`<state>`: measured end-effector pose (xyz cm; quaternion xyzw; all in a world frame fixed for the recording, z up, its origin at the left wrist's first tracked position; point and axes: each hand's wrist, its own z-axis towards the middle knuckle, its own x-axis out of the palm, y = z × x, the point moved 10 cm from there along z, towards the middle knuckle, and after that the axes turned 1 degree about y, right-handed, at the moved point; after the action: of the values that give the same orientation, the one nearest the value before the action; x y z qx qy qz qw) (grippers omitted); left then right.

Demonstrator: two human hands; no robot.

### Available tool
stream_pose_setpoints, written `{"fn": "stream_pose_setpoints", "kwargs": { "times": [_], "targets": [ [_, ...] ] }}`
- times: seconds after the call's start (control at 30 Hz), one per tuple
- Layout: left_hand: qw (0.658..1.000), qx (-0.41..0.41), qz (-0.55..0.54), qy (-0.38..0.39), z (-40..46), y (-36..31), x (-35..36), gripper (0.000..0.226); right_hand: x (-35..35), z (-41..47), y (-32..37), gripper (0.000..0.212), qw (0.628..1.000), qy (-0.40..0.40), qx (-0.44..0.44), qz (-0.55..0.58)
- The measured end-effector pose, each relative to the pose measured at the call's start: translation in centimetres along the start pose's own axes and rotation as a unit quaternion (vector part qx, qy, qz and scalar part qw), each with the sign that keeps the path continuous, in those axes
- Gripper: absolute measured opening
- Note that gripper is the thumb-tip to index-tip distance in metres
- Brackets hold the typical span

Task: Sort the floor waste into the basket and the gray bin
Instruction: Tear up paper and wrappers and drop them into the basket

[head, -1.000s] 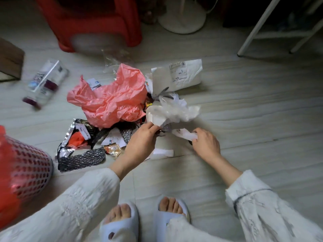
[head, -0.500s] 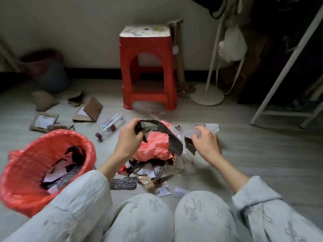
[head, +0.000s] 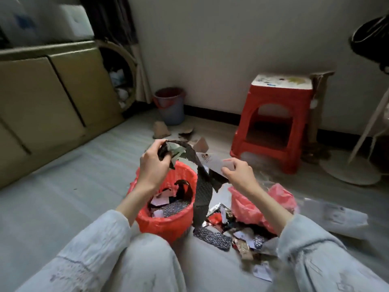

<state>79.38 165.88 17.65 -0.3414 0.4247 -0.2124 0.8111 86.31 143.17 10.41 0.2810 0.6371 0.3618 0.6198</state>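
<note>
Far left of the frame: tan cabinet doors [head: 42, 98] run along the wall, with a pale box [head: 42, 20] on top at the upper left. Upper centre-left: the gray bin [head: 171, 107] stands on the floor against the wall, well apart from my hands; torn cardboard scraps [head: 161, 130] lie just in front of it.

Centre: my left hand [head: 152, 168] is raised above the basket [head: 166, 224], fingers curled and pinching the top of a long dark patterned wrapper strip [head: 201, 192], bunched with a paler crumpled piece at the fingertips. The strip arcs to the right and hangs down past the basket's right rim toward the floor pile. The basket is lined in red and sits on the floor between my forearms, just ahead of my left knee; paper and dark wrapper pieces lie inside it.

Right of centre: my right hand [head: 237, 175] pinches a white printed paper slip [head: 212, 162] between thumb and fingers, level with the left hand. Below it, the floor waste pile [head: 231, 230] lies just beside the basket: foil wrappers, dark mesh-patterned pieces, paper scraps. A crumpled red plastic bag [head: 263, 205] rests on the pile's right side, partly behind my right forearm.

Right: a red plastic stool [head: 273, 127] stands near the wall. A white mailer [head: 336, 218] lies on the floor at the right edge.
</note>
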Motion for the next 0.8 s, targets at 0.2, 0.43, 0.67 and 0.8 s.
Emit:
{"fn": "stream_pose_setpoints", "kwargs": {
  "times": [0.2, 0.43, 0.67, 0.8],
  "targets": [
    [0.997, -0.001, 0.026, -0.077, 1.6, 3.7, -4.0, 0.027, 6.8, 2.0, 2.4, 0.033, 0.998, 0.041, 0.015, 0.055],
    [0.993, -0.061, 0.074, -0.073, 3.0, 12.4, -2.1, 0.030, 14.2, 5.3, -1.1, 0.036, 0.991, 0.111, 0.063, 0.033],
    [0.984, -0.085, 0.151, -0.031, 3.5, 19.2, 1.9, 0.037, 20.3, 6.5, -2.8, 0.049, 0.960, 0.226, -0.021, -0.162],
    [0.972, -0.054, 0.226, 0.034, 2.9, 21.4, 5.5, 0.044, 22.2, 6.5, -2.3, 0.044, 0.940, 0.264, -0.080, -0.202]
  ]
}}
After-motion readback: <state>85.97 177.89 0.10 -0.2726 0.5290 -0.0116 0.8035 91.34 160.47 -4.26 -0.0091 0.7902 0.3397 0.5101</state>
